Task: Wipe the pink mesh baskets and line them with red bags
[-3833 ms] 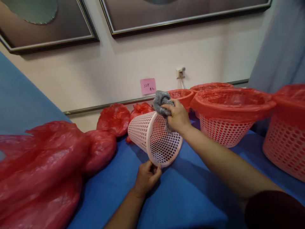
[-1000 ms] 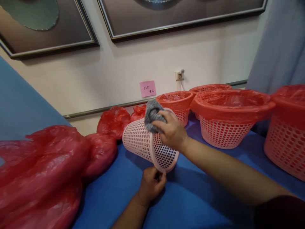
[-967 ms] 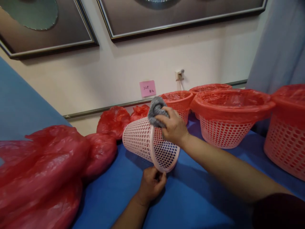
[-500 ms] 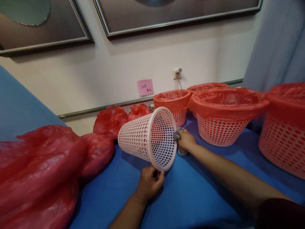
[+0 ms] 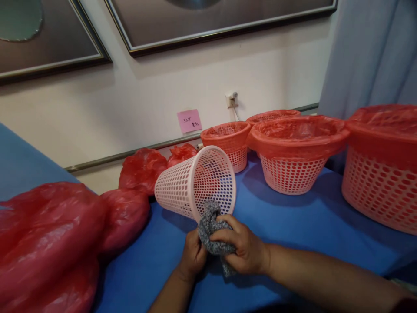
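A pale pink perforated plastic basket (image 5: 176, 184) lies on its side on the blue-covered table (image 5: 156, 256), its mouth turned toward me and to the right. My left hand (image 5: 193, 253) grips the lower edge of its rim, though the rag partly covers the fingertips. In my right hand (image 5: 246, 245) is a bunched grey speckled rag (image 5: 213, 232), pressed against the lower rim right beside my left hand. One end of the rag hangs down below my right fingers.
Several perforated baskets lined with red plastic bags, among them a wide basket (image 5: 293, 171) and a large one (image 5: 381, 187), stand at the right. Full red plastic bags (image 5: 52, 230) lie at the left. A pink note (image 5: 189, 121) and a socket (image 5: 232, 101) are on the wall.
My right hand has brought the rag from the right side of the rim down to its lower edge, next to my left hand. The view has shifted slightly right.
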### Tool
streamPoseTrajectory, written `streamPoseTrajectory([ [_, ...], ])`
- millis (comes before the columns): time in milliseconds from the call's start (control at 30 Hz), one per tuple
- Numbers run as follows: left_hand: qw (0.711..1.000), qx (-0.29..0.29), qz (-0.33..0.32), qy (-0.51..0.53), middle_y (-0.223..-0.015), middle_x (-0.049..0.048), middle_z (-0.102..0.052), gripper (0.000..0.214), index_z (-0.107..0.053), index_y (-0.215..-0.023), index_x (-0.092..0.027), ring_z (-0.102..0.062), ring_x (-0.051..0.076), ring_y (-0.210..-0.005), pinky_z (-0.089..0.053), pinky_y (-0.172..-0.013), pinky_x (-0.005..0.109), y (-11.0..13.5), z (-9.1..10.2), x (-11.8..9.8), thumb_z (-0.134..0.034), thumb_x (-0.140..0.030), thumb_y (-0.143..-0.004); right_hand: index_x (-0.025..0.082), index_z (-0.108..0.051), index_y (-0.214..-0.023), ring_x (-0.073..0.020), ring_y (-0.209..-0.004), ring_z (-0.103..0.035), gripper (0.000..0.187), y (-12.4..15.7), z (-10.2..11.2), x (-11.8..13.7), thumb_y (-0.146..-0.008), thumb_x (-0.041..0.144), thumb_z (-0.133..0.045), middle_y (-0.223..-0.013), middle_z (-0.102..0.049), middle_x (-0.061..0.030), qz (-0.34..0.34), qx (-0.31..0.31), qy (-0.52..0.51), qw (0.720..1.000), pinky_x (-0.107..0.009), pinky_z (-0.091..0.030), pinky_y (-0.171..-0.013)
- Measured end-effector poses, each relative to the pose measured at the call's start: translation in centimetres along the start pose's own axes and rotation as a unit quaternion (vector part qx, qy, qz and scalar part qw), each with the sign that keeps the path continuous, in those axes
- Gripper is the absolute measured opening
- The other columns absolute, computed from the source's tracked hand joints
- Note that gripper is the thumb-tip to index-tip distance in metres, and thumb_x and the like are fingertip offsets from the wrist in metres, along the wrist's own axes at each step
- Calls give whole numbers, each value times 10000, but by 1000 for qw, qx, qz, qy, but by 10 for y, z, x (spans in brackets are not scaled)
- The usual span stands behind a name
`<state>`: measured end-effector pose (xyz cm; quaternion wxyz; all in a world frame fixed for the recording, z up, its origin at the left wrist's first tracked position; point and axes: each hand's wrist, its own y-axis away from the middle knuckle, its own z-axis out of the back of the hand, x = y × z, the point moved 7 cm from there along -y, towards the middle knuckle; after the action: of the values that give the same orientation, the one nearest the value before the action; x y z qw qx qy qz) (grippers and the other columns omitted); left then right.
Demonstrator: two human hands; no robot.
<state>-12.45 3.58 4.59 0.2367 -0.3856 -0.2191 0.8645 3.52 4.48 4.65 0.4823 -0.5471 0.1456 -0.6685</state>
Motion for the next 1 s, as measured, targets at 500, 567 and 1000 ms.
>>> streamPoseTrajectory([
  [500, 996, -46, -15, -77, -561, -16, -592, 250, -683, -759, -152, -555, 125, -465, -434, -484, 220, -7, -1, -6, -575, -268, -953, 244, -698, -1197, -219, -1030, -667, 474, 2, 38, -112, -764, 71, -614, -1178, -665, -74, -307, 40, 198, 930, -350, -533, -949],
  [567, 996, -56, -16, -73, -545, -21, -597, 236, -679, -746, -157, -555, 123, -448, -434, -471, 214, -7, 0, -6, -595, -257, -943, 256, -712, -1166, -211, -1075, -665, 496, -2, 28, -98, -720, 54, -632, -1192, -665, -54, -228, 61, 135, 962, -327, -530, -967],
  [1000, 993, -68, -19, -93, -514, -35, -580, 260, -633, -695, -172, -528, 110, -420, -415, -449, 201, -10, 0, -8, -611, -277, -933, 257, -742, -1201, -233, -1149, -672, 502, -2, 37, -138, -762, 50, -613, -1249, -673, -75, -287, -7, 137, 948, -389, -533, -1042],
])
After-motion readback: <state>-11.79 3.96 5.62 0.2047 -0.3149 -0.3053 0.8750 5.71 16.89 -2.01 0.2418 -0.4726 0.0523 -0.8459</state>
